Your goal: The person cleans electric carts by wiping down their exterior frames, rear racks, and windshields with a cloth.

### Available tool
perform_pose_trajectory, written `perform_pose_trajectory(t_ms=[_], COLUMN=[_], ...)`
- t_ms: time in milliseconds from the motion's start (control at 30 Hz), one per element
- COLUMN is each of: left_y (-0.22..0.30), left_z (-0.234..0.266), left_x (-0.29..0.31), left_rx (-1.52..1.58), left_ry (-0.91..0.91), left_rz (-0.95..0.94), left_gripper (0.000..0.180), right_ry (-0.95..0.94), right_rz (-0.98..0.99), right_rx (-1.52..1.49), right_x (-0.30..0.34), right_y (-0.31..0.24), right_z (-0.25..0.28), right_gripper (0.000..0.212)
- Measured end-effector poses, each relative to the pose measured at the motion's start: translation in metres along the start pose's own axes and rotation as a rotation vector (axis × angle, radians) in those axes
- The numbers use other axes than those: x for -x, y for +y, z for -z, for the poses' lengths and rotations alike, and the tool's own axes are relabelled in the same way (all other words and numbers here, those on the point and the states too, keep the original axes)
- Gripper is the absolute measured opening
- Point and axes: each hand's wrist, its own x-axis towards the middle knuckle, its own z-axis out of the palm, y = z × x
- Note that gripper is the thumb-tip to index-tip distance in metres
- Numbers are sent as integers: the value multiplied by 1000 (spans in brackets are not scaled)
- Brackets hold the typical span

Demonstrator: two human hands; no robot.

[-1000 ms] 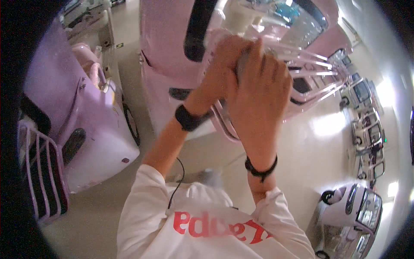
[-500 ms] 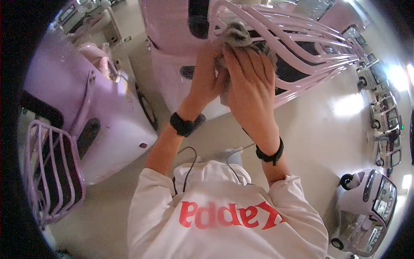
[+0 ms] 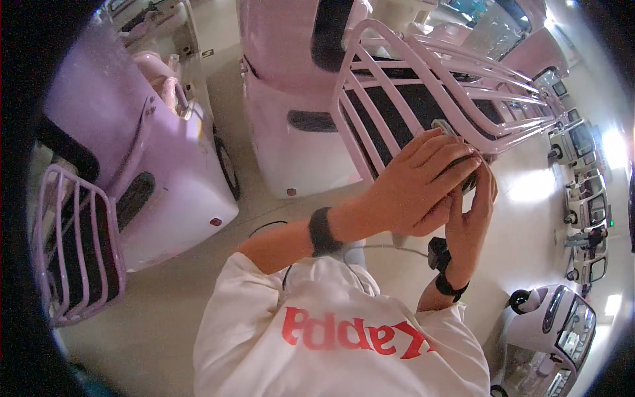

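A crumpled greyish cloth (image 3: 448, 126) shows partly above my fingers, at the lower corner of the pink tubular rack (image 3: 390, 99) on a pink-and-white vehicle. My left hand (image 3: 417, 182) reaches in from the left, its fingers closed over the cloth. From below, my right hand (image 3: 475, 208) curls its fingers round the same bundle and meets the left fingertips. Most of the cloth lies hidden between the hands. Whether it touches the rack tube behind them, I cannot tell. Each wrist wears a black band.
A second pink-and-white vehicle (image 3: 165, 205) stands at the left, with its own rack (image 3: 79, 245) jutting toward me. Several small vehicles line the right side, one (image 3: 549, 324) near the lower right. A thin cable (image 3: 390, 247) runs by my right wrist.
Both hands have moved right and nearer to me with the cloth, from the rack's upper left end to its lower corner. My left hand now lies across the top.
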Motion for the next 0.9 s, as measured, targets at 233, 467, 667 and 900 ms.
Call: perform_pose_trajectory(t_ms=[233, 467, 667, 900], left_y=[-46, -109, -141, -165], left_z=[-15, 8, 30, 33], left_x=[8, 3, -12, -15], left_rx=[43, 81, -74, -234], left_ry=[128, 190, 261, 356], left_rz=[-143, -130, 109, -10], left_gripper=[35, 29, 25, 24], right_ry=[50, -68, 195, 332], right_rz=[83, 91, 154, 110], right_rx=[305, 533, 783, 712], right_x=[-1, -41, -88, -106], right_y=[-27, -66, -78, -79], right_z=[-29, -54, -114, -142], right_gripper=[50, 30, 22, 29])
